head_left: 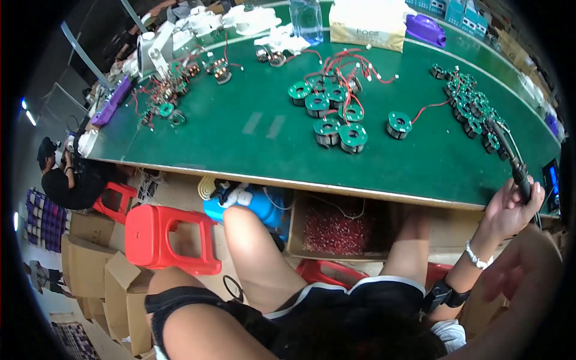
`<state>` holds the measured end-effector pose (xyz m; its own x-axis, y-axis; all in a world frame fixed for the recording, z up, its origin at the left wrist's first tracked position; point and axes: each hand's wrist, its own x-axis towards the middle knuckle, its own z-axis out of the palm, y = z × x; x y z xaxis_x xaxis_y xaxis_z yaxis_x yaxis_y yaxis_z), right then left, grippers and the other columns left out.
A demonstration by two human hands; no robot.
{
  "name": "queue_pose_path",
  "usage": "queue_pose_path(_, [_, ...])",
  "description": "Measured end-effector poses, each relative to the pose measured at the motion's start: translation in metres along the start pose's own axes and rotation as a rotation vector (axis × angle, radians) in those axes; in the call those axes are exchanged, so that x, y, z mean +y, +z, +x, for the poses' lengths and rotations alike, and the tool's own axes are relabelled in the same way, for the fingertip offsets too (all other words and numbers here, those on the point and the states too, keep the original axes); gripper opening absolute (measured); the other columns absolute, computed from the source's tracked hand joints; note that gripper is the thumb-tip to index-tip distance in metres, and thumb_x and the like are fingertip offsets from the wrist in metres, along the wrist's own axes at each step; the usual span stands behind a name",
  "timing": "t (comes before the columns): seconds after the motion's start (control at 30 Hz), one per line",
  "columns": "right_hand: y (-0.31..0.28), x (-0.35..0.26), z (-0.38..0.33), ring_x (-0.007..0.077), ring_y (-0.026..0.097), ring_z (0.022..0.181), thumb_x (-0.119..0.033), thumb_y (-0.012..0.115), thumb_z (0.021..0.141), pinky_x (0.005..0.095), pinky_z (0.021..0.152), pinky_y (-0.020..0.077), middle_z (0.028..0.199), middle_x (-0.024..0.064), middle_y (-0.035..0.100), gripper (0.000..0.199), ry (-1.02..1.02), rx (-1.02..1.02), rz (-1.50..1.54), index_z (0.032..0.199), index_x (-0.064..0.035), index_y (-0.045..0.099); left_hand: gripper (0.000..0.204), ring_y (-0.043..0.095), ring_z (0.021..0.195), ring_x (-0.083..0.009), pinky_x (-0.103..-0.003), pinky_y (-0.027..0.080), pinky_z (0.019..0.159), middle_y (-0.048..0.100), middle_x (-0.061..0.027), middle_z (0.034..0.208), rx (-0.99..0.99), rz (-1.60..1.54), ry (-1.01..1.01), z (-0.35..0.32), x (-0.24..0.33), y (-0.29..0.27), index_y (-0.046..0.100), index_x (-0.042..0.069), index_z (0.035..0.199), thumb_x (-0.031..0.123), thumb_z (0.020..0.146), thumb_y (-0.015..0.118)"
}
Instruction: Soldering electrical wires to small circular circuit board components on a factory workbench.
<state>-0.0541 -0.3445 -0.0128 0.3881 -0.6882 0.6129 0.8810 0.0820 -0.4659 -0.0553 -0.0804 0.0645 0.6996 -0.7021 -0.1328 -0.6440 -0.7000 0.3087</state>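
At the right edge of the frame, the right hand [510, 207] grips a black soldering iron [507, 150], tip toward the green coils [471, 111] on the table [240, 129]. Steady the wrist on the table edge. The left hand is probably out of view.

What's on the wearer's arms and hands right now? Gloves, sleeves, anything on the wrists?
No gloves or sleeves show. The right hand is bare, with a white beaded bracelet at the wrist and a black strap further up the forearm. The left hand is not clearly in view.
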Motion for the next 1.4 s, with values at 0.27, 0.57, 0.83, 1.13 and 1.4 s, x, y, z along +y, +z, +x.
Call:
queue_pose_path(0.27, [-0.017, 0.001, 0.003, 0.0046, 0.026, 0.036, -0.014, 0.043, 0.085, 0.0170, 0.036, 0.0216, 0.054, 0.0019, 0.042, 0.020, 0.008, -0.125, -0.041, 0.067, -0.0057, 0.043, 0.029, 0.055, 0.075, -0.0278, -0.036, 0.044, 0.067, 0.056, -0.0131, 0.080, -0.232, -0.336, 0.102, -0.003, 0.005, 0.019, 0.056, 0.003, 0.083, 0.030, 0.073, 0.056])
queue_pose_path(0.57, [-0.001, 0.010, 0.000, 0.0035, 0.025, 0.036, -0.012, 0.043, 0.085, 0.0159, 0.036, 0.0228, 0.058, 0.0026, 0.044, 0.021, -0.045, -0.037, -0.044, 0.065, -0.0090, 0.037, 0.027, 0.055, 0.075, -0.0292, -0.037, 0.044, 0.068, 0.056, -0.0143, 0.079, -0.530, -0.537, 0.330, 0.032, 0.010, 0.000, 0.055, 0.003, 0.082, 0.028, 0.073, 0.056])
queue_pose_path(0.83, [0.004, 0.003, -0.007, 0.0015, 0.029, 0.037, -0.011, 0.045, 0.084, 0.0123, 0.038, 0.0273, 0.066, 0.0064, 0.049, 0.020, -0.072, 0.082, -0.029, 0.067, -0.0088, 0.035, 0.015, 0.056, 0.065, -0.0271, -0.035, 0.045, 0.057, 0.055, -0.0097, 0.074, 0.262, -0.114, 0.628, 0.071, -0.019, -0.022, 0.056, 0.002, 0.082, 0.002, 0.068, 0.054])
queue_pose_path(1.13, [0.009, 0.003, -0.005, 0.0021, 0.027, 0.036, -0.010, 0.042, 0.084, 0.0133, 0.031, 0.0215, 0.056, 0.0029, 0.040, 0.021, -0.079, 0.052, -0.022, 0.066, -0.0094, 0.031, 0.013, 0.046, 0.088, -0.0183, -0.029, 0.039, 0.075, 0.045, -0.0037, 0.107, 0.606, 0.949, 0.562, 0.101, -0.047, -0.037, 0.057, 0.006, 0.072, 0.010, 0.060, 0.054])
queue_pose_path(1.4, [0.012, 0.001, -0.006, 0.0023, 0.028, 0.036, -0.009, 0.042, 0.084, 0.0130, 0.030, 0.0214, 0.053, 0.0027, 0.039, 0.020, -0.056, 0.060, -0.034, 0.066, -0.0091, 0.031, 0.014, 0.047, 0.084, -0.0228, -0.033, 0.038, 0.075, 0.052, -0.0072, 0.080, 0.442, 0.640, 0.336, 0.092, -0.054, -0.038, 0.055, 0.003, 0.073, 0.009, 0.064, 0.064])
